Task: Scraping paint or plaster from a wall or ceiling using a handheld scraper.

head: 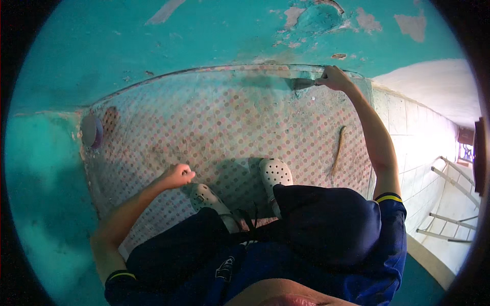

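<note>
My right hand [335,78] grips a putty knife [303,83] by its handle, near the foot of the turquoise wall [214,42]. The broad blade points left, over the dusty edge of the dotted floor covering [237,126]. I cannot tell whether the blade touches the floor. Lower down, my left hand [178,176] is curled closed above the floor, close to my left clog [206,197]. Nothing shows in its fingers.
A thin wooden stick [338,149] lies on the floor at right. A round disc-shaped object [91,131] stands in the left corner. My right clog [275,174] is on the floor. White tiles [405,130] and a metal ladder [455,183] are farther right. Paint peels off the wall.
</note>
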Action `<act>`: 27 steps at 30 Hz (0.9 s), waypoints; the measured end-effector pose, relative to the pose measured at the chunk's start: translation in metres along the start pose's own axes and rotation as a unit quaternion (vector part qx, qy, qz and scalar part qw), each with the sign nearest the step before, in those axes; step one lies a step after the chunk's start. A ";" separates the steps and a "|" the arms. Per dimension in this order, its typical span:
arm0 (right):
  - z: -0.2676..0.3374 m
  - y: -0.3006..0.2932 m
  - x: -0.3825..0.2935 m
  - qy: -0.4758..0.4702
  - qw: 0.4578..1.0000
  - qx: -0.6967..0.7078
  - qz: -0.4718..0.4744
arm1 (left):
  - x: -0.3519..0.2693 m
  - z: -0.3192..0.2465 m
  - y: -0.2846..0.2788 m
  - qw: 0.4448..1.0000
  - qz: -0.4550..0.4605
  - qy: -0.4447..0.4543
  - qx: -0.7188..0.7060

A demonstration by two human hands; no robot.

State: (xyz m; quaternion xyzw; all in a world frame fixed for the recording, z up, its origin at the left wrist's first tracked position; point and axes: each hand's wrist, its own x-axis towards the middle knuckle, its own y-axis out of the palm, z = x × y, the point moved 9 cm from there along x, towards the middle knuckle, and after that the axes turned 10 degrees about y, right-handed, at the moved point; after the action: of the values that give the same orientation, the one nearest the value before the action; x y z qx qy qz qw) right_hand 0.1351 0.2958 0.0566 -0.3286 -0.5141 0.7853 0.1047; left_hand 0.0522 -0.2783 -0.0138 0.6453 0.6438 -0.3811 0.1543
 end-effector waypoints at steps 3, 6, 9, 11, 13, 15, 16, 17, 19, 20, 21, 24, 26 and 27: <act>0.019 -0.032 -0.012 -0.058 0.987 -0.061 -0.136 | -0.005 0.003 0.003 1.000 0.008 -0.008 -0.009; 0.026 -0.020 0.001 -0.042 0.998 0.015 -0.037 | -0.006 -0.005 -0.001 1.000 0.011 -0.026 -0.008; 0.013 0.001 0.006 -0.025 0.997 0.050 -0.054 | 0.002 -0.005 -0.001 1.000 0.016 -0.026 -0.002; -0.011 0.008 0.009 0.022 0.995 0.099 0.019 | 0.004 -0.004 -0.002 1.000 0.019 -0.017 -0.001; -0.038 0.010 0.006 0.055 0.997 0.038 0.039 | 0.007 -0.020 -0.009 1.000 -0.004 -0.012 0.002; -0.048 0.004 0.000 0.064 0.997 0.032 0.043 | 0.004 -0.021 -0.011 1.000 -0.007 -0.024 -0.011; -0.044 -0.003 -0.003 0.049 0.998 0.043 0.024 | 0.002 -0.019 -0.012 0.999 -0.009 -0.037 -0.024; -0.039 -0.008 -0.006 0.034 0.998 0.054 0.005 | 0.000 -0.016 -0.012 0.999 -0.010 -0.039 -0.024; -0.032 -0.008 -0.004 0.028 0.997 0.066 0.010 | -0.001 -0.013 -0.011 1.000 0.002 -0.013 -0.006; -0.028 -0.006 -0.002 0.019 0.997 0.078 0.014 | -0.001 -0.008 -0.008 1.000 0.004 -0.013 -0.006; -0.025 -0.001 -0.001 0.021 0.997 0.078 0.014 | 0.000 -0.006 -0.005 1.000 0.008 -0.010 0.000; -0.026 0.011 -0.001 0.045 0.993 0.099 0.043 | 0.003 -0.009 -0.003 1.000 0.005 -0.013 0.013; -0.033 0.000 -0.006 0.043 0.997 0.056 0.014 | 0.003 -0.010 -0.005 1.000 -0.003 -0.020 0.018; -0.035 -0.010 -0.008 0.039 0.999 0.012 -0.018 | 0.004 -0.011 -0.007 1.000 -0.009 -0.007 0.010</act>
State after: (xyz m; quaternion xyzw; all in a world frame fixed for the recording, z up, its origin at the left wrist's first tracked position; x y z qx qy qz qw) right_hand 0.1614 0.3217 0.0595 -0.3489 -0.5062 0.7757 0.1425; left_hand 0.0486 -0.2668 -0.0071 0.6384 0.6445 -0.3933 0.1495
